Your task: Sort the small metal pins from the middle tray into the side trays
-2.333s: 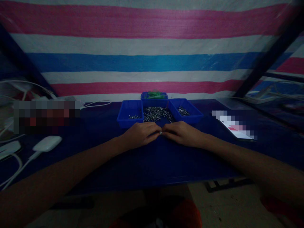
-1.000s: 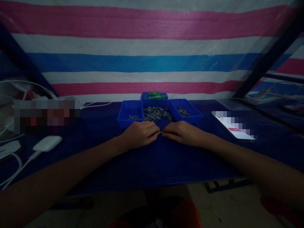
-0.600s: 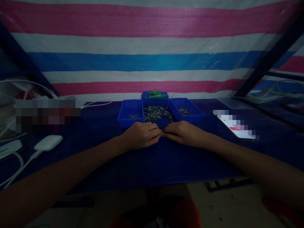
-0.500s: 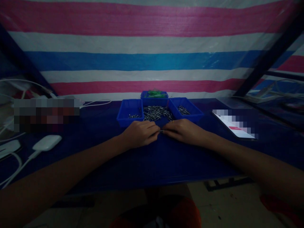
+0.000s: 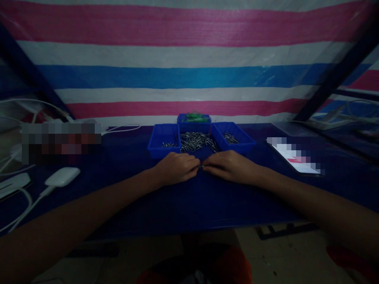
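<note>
My left hand (image 5: pixel 177 167) and my right hand (image 5: pixel 232 166) meet over the table, fingertips almost touching. Between them they pinch a small, thin metal pin (image 5: pixel 201 166), most of it covered by fingers; its exact kind is too small to make out. Just beyond lies a loose heap of similar slim metal pins (image 5: pixel 195 141) on the tabletop. A blue bin (image 5: pixel 156 138) on the left holds a few of these pieces, and another blue bin (image 5: pixel 241 138) on the right holds some more. Behind the heap, a third blue bin (image 5: pixel 194 125) contains green items (image 5: pixel 194 117).
A phone (image 5: pixel 296 157) with a lit screen lies on the right of the blue table (image 5: pixel 189 209). On the left are a white charger (image 5: pixel 62 176), cables (image 5: pixel 26 205) and a blurred-out clutter. Striped plastic sheeting (image 5: pixel 189 77) hangs behind, between dark blue frame posts.
The whole view has shifted slightly. My hands stay together at the small pin, of which a little less shows between the fingertips now.
</note>
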`<state>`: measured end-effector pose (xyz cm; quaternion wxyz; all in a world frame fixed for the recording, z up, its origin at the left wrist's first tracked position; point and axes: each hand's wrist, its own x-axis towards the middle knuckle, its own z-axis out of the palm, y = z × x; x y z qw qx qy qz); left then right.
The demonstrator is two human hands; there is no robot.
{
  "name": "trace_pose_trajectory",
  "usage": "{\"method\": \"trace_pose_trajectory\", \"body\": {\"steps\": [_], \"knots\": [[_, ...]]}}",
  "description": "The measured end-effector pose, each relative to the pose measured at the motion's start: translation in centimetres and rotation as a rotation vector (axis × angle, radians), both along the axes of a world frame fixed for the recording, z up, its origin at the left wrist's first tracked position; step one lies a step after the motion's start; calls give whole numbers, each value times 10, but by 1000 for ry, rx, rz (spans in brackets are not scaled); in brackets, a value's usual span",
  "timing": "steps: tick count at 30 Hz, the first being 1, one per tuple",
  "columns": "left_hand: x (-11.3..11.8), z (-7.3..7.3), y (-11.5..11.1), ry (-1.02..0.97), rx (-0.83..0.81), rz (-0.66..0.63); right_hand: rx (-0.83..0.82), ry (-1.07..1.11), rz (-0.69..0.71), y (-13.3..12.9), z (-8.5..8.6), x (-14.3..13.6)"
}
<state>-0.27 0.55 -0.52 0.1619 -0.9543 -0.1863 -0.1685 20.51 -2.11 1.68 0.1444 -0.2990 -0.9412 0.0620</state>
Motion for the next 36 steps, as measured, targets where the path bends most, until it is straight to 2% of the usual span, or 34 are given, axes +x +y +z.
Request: {"method": "trace_pose_trajectory", "body": {"steps": [6,12,25,36], "knots": [[0,0,0,-36,-67,33,19,10,-60,2,2,2],[0,3,0,-155,-157,51,-11,-18,-90,5,0,3],[1,1,-6,-58,-29,-108,-35,-29,22,4,-5,-1],[1,0,-1,-109,-187,-34,-74,-7,-11,4,3,1]]}}
